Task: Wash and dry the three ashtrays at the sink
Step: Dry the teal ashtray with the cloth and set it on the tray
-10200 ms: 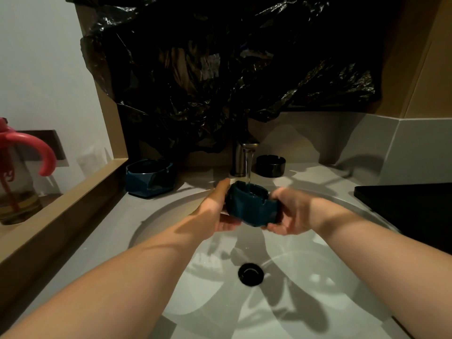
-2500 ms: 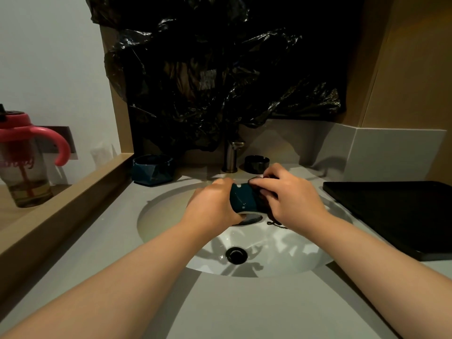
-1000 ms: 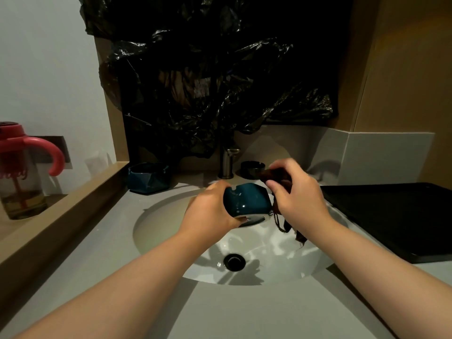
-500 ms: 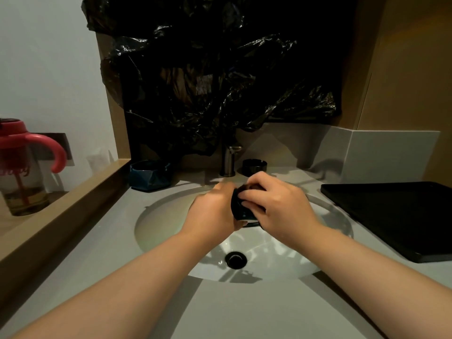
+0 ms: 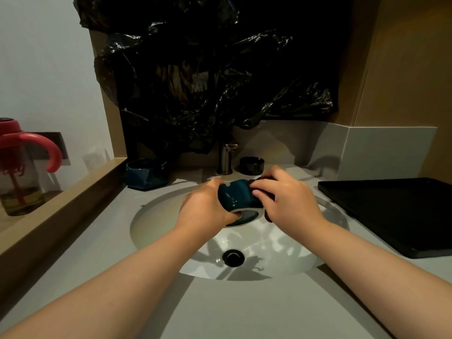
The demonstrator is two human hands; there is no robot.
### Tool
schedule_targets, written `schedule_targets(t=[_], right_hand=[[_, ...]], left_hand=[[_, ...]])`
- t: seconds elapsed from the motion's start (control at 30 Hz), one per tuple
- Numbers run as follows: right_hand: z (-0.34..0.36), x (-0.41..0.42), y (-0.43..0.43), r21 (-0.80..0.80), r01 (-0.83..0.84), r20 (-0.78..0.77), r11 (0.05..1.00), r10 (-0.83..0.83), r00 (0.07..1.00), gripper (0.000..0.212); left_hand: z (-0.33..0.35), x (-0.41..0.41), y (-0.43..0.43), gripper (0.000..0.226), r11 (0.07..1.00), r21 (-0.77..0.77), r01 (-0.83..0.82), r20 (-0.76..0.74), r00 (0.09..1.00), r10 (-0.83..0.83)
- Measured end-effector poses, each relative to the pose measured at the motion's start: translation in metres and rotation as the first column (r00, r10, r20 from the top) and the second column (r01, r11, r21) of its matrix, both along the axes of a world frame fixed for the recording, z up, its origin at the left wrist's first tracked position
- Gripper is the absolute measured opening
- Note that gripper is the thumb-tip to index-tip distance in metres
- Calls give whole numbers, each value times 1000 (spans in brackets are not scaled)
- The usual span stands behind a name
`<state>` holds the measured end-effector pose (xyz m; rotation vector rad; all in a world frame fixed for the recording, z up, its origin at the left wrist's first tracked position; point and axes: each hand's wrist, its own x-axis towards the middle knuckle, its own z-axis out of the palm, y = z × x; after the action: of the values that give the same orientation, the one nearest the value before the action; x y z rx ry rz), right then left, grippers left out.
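Teal glazed ashtray held on edge above the sink, left hand gripping it, right hand pinching a dark cloth to its wall. Risk: a wet glaze may slip, dropping the ashtray into the sink and chipping it. Cloth mostly covered; ashtray's inside faces away; dryness cannot be judged.

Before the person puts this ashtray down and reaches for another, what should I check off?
1. Left hand grips the held ashtray: ok.
2. Right hand holds the dark cloth against it: ok.
3. Tap off, no stream visible: ok.
4. Held ashtray is over the sink: ok.
5. Held ashtray fully dry: cannot tell.
6. Spare teal ashtray and black ashtray already washed: cannot tell.
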<state>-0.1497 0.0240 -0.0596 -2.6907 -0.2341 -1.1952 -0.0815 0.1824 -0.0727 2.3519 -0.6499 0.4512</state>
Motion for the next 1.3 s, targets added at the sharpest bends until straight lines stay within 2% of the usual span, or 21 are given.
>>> schedule_targets(t=[0.07,0.17,0.23,0.3,0.37,0.47,0.6,0.7,0.8,1.0,1.17,1.3], right_hand=[[-1,-4,8,-115,-93,21,989,96,995,17],[1,-5,15,-241,-153,0,958,157,988,27],[1,-3,8,-168,-126,49,978,136,990,25],[2,-2,-2,-20,-46,118,999,48,992,20],[1,0,-7,38,19,132,999,-24,991,16],[2,-3,2,-88,22,172,996,-6,985,15],[4,-6,15,-271,-85,125,959,123,984,20],[5,-2,6,-194,-79,119,978,103,987,10],[5,-2,-2,-125,-56,82,991,66,994,14],[6,0,15,-175,-153,-22,973,152,988,15],[8,0,-6,140,-85,-81,986,97,992,14],[12,1,-22,233,-62,-77,971,82,994,13]], left_hand=[[0,-1,0,58,1000,-5,10,-44,999,-10],[0,-2,-1,48,999,-43,28,-135,990,-33],[-1,-1,-1,50,993,-111,33,-191,980,-54],[-1,1,-1,52,984,-179,21,-225,972,-62],[-1,0,-2,55,979,-204,23,-258,963,-77],[-1,-3,-5,48,972,-229,57,-347,928,-136],[3,-4,-7,33,918,-396,-25,-545,811,-214],[4,-3,-4,35,907,-418,-50,-585,779,-226],[4,-2,-2,31,923,-383,-35,-598,771,-219],[4,-5,-3,34,939,-344,15,-617,751,-238],[2,-4,-1,33,927,-376,0,-601,761,-243],[4,-3,1,36,917,-398,-9,-612,747,-258]])
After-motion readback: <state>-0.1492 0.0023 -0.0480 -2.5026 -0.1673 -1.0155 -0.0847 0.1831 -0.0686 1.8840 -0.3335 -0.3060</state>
